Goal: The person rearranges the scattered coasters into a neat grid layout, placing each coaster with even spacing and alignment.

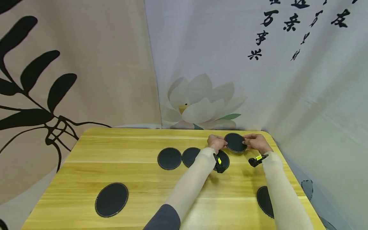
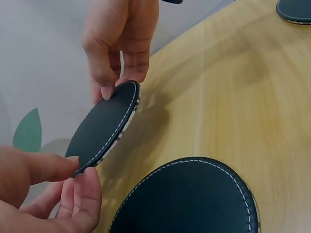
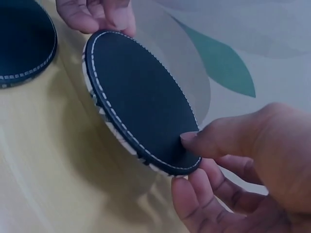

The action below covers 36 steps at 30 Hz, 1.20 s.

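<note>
The held disc [image 1: 235, 142] is black with pale stitching and hangs tilted just above the bench [image 1: 138, 179], its shadow beneath. Both hands grasp it: the left hand [image 1: 217, 142] pinches its left rim, the right hand [image 1: 256, 142] its right rim, each with thumb on the dark face and fingertips underneath.

The work looks partly done. Left of the held disc and nearer the person, three discs lie flat in a line: the near one [image 1: 225, 158], the middle one [image 1: 188, 156] and the end one [image 1: 169, 158]. The end and middle ones appear to touch; a forearm hides whether the other pair does. Two more seem left over: a left stray [image 1: 111, 200], well apart from the held disc, and a right stray [image 1: 265, 199], on its near side.

Both arms reach forward to the held disc, the left sleeve [image 1: 192, 188] slanting over the line, the right sleeve [image 1: 284, 191] partly covering the right stray.
</note>
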{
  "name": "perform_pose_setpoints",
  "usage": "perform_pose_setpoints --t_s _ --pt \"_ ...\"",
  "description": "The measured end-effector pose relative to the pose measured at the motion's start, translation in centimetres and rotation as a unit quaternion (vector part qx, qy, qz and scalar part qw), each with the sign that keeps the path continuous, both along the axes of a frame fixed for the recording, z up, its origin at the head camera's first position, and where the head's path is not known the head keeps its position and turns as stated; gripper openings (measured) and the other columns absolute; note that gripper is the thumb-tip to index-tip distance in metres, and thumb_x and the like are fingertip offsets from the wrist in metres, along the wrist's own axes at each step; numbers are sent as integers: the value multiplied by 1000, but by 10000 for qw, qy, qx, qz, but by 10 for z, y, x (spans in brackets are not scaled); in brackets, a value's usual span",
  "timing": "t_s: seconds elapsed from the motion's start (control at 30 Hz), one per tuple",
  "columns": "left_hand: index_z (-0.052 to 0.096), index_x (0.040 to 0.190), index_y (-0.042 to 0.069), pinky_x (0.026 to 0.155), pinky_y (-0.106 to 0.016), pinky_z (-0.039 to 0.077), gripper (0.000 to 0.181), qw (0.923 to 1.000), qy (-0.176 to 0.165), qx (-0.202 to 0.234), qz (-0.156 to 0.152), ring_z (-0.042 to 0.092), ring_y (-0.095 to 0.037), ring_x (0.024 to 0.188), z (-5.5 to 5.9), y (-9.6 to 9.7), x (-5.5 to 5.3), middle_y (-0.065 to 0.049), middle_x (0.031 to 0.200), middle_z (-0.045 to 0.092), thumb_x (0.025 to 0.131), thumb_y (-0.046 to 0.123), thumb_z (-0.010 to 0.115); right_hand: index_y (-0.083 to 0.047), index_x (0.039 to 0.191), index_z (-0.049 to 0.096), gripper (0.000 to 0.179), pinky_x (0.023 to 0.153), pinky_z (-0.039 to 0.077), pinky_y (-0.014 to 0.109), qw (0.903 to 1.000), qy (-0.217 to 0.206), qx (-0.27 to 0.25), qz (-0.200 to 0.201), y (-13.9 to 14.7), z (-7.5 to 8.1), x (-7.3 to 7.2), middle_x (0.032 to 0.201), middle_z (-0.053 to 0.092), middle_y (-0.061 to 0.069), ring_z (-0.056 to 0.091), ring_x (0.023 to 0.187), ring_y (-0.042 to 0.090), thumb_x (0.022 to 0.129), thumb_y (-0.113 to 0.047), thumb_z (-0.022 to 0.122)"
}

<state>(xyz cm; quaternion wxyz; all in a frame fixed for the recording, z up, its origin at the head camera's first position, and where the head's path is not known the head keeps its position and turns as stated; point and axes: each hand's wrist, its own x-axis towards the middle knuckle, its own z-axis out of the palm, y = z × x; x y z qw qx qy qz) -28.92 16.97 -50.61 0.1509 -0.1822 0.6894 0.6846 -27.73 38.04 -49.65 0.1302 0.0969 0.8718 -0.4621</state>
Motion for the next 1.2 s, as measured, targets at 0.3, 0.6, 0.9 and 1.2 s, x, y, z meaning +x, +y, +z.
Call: perform_pose_setpoints --t_s 0.3,0.6,0.9,1.2 --pt "77 98 1 80 -43 65 25 9999 92 -53 5 77 -32 81 3 -9 3 -10 87 69 79 -14 78 4 145 52 48 101 58 47 9996 228 -134 -24 -8 7 9 142 55 29 70 104 21 102 -17 62" --pt "78 99 3 79 -41 66 25 9999 92 -61 -42 77 -32 81 3 -22 4 -10 89 71 79 -13 78 4 143 53 47 103 57 48 9991 315 -276 -9 -18 14 17 139 57 27 70 107 22 102 -15 63" --pt "77 97 4 75 -37 66 24 9998 101 -126 -97 70 -16 61 6 -37 11 -9 87 70 79 -13 78 3 140 56 44 100 58 51 9987 402 -301 -56 -31 16 26 125 64 21 71 93 15 100 -12 66" --pt "78 102 2 74 -32 65 26 9992 287 59 -268 70 -13 64 8 -54 22 -10 90 74 81 -12 76 3 138 58 41 97 60 48 9981 521 -315 -90 -43 15 35 127 64 24 71 94 16 101 -13 65"
